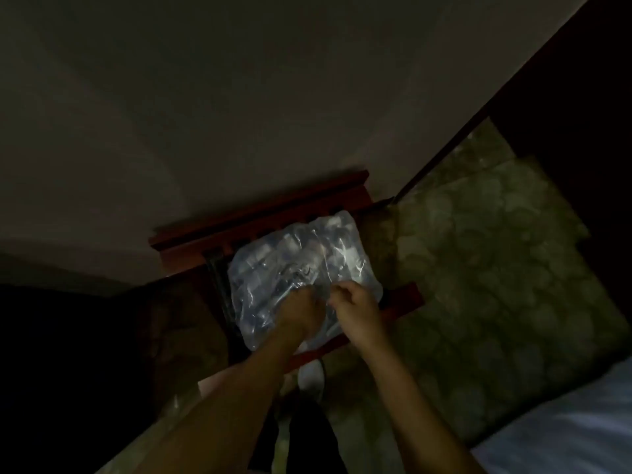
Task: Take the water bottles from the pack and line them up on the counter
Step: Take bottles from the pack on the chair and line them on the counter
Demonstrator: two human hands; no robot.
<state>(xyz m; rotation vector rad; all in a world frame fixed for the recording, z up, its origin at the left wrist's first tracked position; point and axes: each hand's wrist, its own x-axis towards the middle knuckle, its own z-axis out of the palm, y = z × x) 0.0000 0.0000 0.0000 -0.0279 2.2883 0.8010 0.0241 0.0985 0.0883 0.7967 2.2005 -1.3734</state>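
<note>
One head-worn wide-angle view, tilted, looking steeply down from close above the dark reddish wooden table (pixel 400 307).

Both forearms are bare, with no sleeves in view. The left hand (pixel 301 311) and right hand (pixel 355 307) wear nothing visible.

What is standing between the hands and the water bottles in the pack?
The clear plastic wrap covers the bottles. Both the left hand and right hand are pinching it near its front. No bottle is out yet.
</note>
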